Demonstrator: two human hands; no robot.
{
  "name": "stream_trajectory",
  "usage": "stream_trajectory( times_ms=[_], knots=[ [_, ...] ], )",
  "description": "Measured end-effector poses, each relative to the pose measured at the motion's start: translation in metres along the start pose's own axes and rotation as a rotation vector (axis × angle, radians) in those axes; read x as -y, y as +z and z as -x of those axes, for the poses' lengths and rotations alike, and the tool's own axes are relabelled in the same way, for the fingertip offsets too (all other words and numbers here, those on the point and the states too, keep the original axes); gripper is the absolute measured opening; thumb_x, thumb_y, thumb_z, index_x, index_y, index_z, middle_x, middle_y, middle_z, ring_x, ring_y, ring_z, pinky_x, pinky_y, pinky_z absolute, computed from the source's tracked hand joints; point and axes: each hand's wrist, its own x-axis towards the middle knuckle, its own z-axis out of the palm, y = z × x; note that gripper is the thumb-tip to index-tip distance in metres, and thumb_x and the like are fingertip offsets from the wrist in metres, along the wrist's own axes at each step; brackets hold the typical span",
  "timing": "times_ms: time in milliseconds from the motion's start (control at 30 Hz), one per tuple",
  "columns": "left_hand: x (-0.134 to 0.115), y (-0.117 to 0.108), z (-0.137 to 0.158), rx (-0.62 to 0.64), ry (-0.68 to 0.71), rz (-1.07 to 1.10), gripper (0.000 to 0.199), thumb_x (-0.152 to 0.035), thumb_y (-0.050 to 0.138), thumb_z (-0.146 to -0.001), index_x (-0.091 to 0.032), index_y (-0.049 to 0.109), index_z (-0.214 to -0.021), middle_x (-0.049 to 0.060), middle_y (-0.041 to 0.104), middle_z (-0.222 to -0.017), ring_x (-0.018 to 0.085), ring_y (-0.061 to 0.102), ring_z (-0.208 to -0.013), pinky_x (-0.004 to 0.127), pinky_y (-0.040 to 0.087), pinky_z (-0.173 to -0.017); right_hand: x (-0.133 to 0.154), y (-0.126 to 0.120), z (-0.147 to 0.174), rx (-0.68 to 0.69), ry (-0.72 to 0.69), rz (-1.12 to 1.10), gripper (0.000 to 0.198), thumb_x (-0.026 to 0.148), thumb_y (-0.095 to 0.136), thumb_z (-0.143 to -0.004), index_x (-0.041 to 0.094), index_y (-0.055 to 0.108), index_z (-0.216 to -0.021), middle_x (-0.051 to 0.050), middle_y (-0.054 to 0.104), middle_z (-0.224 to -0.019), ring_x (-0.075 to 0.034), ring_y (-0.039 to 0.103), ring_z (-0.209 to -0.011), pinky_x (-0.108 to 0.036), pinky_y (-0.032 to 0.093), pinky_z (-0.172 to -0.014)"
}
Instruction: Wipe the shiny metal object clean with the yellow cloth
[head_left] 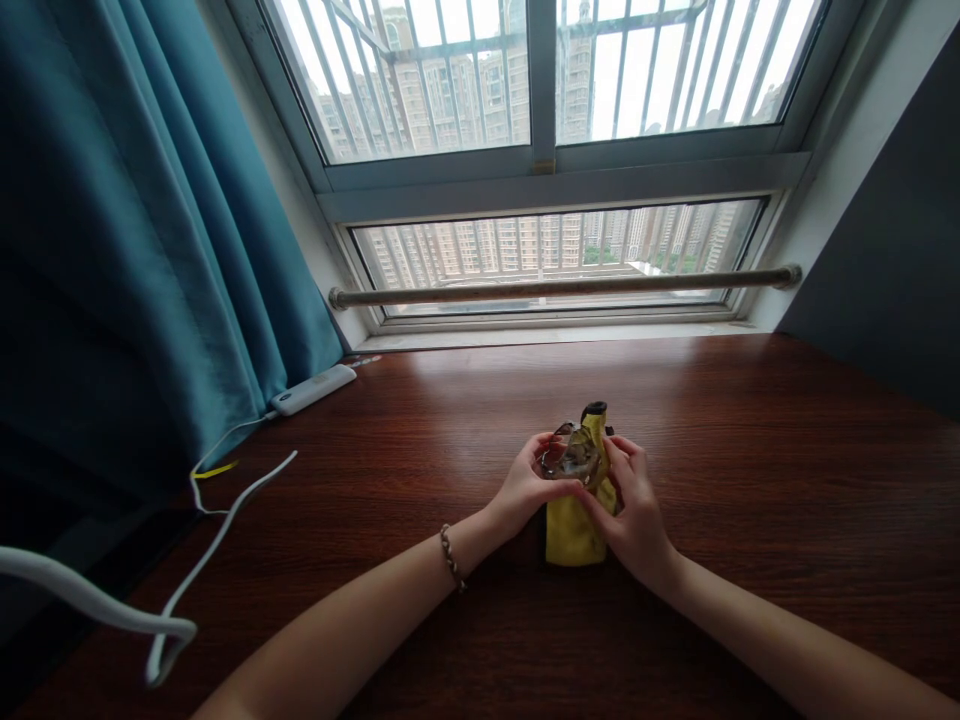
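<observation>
Both hands hold a see-through, smoky brown object with a shiny, curved outline; its exact kind is not clear. My left hand grips its left side, with the thumb stretched along its lower edge. My right hand closes on its right side, and the two thumb tips nearly meet in front. Directly behind and below it is a yellow item with black trim and a narrow, black-tipped upper end, partly covered by the hands. My right fingers are against that yellow item or very close to it; I cannot tell which.
The hands are over a dark red-brown wooden table. At the far left lies a white power strip beside a blue curtain. A white cable loops over the left edge. A metal rail crosses the window behind.
</observation>
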Motion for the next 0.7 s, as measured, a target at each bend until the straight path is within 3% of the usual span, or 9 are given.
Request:
stream_trajectory(
  times_ms=[100,267,433,700],
  knots=[
    [0.0005,-0.0012,-0.0008,0.005,0.007,-0.044,0.065,-0.007,0.082,-0.044,-0.016,0.054,-0.102,0.006,0.059,-0.099,0.02,0.055,-0.096,0.033,0.039,-0.089,0.0014,-0.0031,-0.0026,-0.004,-0.069,-0.014,0.05,0.019,0.058,-0.084,0.025,0.04,-0.13,-0.01,0.039,-0.116,-0.027,0.042,-0.11,-0.044,0.042,-0.093],
    [0.003,-0.0044,-0.0033,0.022,-0.002,-0.037,0.085,-0.007,0.082,-0.044,-0.022,0.045,-0.119,0.003,0.059,-0.096,0.019,0.057,-0.091,0.032,0.042,-0.084,0.0047,-0.0044,-0.0003,0.037,-0.149,-0.052,0.045,0.009,0.054,-0.084,0.028,0.048,-0.124,-0.007,0.039,-0.111,-0.022,0.048,-0.102,-0.034,0.047,-0.086],
    [0.0045,-0.004,-0.0042,0.054,-0.015,0.051,0.062,-0.019,0.083,-0.05,-0.017,0.053,-0.105,0.006,0.061,-0.1,0.018,0.057,-0.092,0.029,0.042,-0.082,0.0065,-0.0033,0.0024,0.098,-0.154,-0.097,0.038,0.006,0.054,-0.082,0.024,0.052,-0.116,-0.007,0.044,-0.105,-0.02,0.051,-0.095,-0.032,0.048,-0.081],
    [0.0005,0.0009,0.0004,0.045,-0.064,0.215,0.054,-0.053,0.073,-0.057,-0.013,0.061,-0.092,0.006,0.064,-0.088,0.018,0.06,-0.085,0.027,0.045,-0.078,0.0082,-0.0045,0.0012,0.221,-0.109,-0.192,0.031,0.004,0.049,-0.079,0.021,0.055,-0.104,-0.006,0.049,-0.101,-0.02,0.051,-0.095,-0.031,0.045,-0.082]
  ],
)
